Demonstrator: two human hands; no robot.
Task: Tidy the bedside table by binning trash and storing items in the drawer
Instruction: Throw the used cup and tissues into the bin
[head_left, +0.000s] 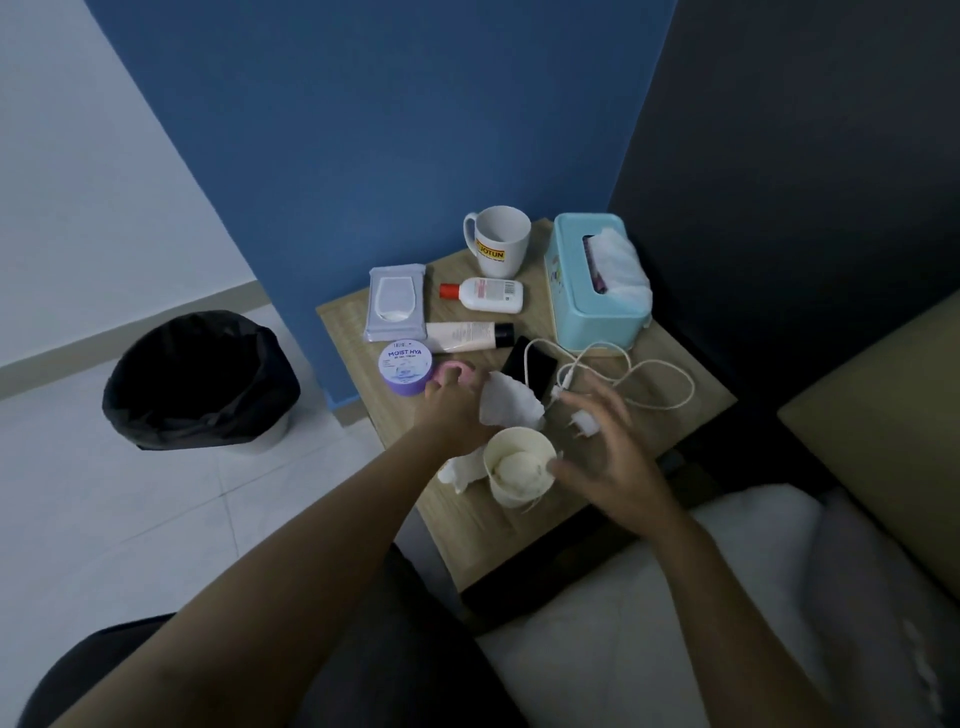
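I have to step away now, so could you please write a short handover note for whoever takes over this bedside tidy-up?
Left hand: holding a crumpled white tissue just above the table.
Right hand: open, fingers spread beside the paper cup, not gripping it.
Trash on the bedside table: the paper cup with a wad inside, another crumpled tissue left of it.
To store: wipes pack, small bottle, tube, cream jar, phone, charger and cable.
Bin stands on the floor, left of the table.
Done: nothing visibly binned. The drawer is not in view.
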